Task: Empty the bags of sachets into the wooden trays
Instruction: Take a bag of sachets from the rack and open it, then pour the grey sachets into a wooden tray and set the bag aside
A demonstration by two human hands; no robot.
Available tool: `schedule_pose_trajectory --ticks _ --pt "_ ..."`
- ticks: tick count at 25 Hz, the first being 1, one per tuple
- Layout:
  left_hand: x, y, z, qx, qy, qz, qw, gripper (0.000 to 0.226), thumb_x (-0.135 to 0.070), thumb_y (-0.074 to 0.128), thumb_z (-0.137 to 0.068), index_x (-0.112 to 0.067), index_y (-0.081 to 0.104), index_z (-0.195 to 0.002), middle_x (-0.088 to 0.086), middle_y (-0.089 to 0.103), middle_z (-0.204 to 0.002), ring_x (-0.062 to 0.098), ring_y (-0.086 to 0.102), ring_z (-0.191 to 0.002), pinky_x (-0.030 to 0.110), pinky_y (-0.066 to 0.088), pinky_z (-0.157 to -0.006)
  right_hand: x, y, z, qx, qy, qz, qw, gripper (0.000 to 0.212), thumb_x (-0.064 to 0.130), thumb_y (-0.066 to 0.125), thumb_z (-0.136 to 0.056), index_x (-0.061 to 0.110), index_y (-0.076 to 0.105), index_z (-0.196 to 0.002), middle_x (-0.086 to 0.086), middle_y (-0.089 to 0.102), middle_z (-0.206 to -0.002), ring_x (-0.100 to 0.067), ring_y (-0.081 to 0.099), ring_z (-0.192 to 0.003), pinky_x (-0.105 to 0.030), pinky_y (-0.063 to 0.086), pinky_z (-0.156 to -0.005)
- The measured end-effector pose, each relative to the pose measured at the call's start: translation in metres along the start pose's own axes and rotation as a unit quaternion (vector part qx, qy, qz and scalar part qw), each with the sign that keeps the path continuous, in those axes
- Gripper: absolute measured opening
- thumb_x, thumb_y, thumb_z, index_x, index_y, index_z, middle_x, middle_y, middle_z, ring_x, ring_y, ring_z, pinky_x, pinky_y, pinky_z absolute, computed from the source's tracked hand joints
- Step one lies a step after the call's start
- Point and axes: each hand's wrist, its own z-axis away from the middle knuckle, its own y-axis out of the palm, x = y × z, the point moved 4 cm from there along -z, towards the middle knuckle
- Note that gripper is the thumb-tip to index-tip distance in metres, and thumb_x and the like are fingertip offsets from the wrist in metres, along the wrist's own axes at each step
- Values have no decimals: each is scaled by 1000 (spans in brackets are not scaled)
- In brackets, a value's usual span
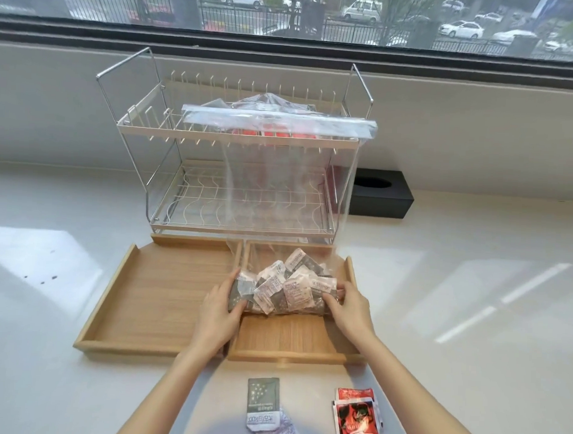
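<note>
Head view: left hand (218, 307) and right hand (348, 305) grip the ends of a clear bag (285, 223) bulging with white-and-grey sachets (287, 286) over the right wooden tray (286, 356).

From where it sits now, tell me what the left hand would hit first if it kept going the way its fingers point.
The left hand already grips the clear bag of sachets; pushing on, it would press further into those sachets, probably then the dish rack behind.
</note>
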Motion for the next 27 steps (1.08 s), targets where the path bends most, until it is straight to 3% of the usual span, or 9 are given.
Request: schedule_pose_trajectory --ticks 3,5,8,12,14,17,20,23,27 --pt "-15 -17 15 -18 33 61 997 59 -16 61 -81 -31 36 -132 0 57 -116 20 53 -107 35 41 -90 5 -27 18 -28 11 -39 999 31 24 62 -83 9 57 -110 -6 61 -89 -22 56 -89 -27 38 -74" --pt "-21 -23 22 -6 27 91 995 60 -17 62 -81 -42 34 -127 2 61 -110 20 57 -99 36 46 -86 4 -44 31 -40 14 -55 998 29 26 62 -83 13 57 -109 -5 64 -86 -22 57 -87 -28 38 -73" --pt "-22 -13 38 27 -2 104 994 59 -15 62 -80 -36 36 -129 8 58 -118 26 55 -106 39 44 -92 -7 -50 51 -28 40 -67 997 27 26 62 -83 16 55 -107 -4 63 -77 -19 57 -78 -22 38 -62" --pt "-16 -2 63 66 -37 86 993 61 -27 63 -75 -29 37 -130 8 51 -113 18 53 -92 21 37 -79 -34 -36 74 -2 81 -73 994 31 25 59 -85 14 54 -113 -8 61 -81 -21 57 -79 -24 38 -65" --pt "-14 1 71 98 -44 65 992 64 -16 63 -79 -28 32 -133 8 46 -108 10 49 -76 6 35 -67 -40 -36 82 -7 91 -98 991 34 25 58 -86 15 52 -118 -5 63 -88 -21 59 -84 -25 40 -72" --pt "-11 5 77 120 -32 20 992 65 -1 54 -82 -22 27 -137 4 38 -107 5 45 -73 1 33 -67 -40 -35 85 32 69 -80 994 48 17 64 -80 20 47 -125 -5 58 -104 -22 57 -94 -27 39 -81" --pt "-9 6 79 76 -27 -8 997 55 0 48 -85 -17 34 -136 3 40 -100 13 43 -77 11 26 -70 -42 -29 83 62 41 -33 997 62 6 65 -75 22 43 -130 -6 53 -110 -22 58 -88 -17 41 -74" --pt "-10 1 79 35 -14 -4 999 47 -2 52 -84 -15 45 -129 6 52 -93 21 50 -81 14 26 -70 -44 -32 83 5 17 -21 1000 51 2 61 -77 21 52 -123 -5 60 -99 -20 60 -83 -8 40 -66" --pt "-17 -19 78 -20 -9 16 1000 32 -9 60 -82 -18 61 -112 -3 64 -76 -5 59 -64 3 38 -64 -39 -51 83 -64 1 -54 996 27 9 65 -78 18 67 -104 6 64 -71 9 60 -70 2 39 -65"
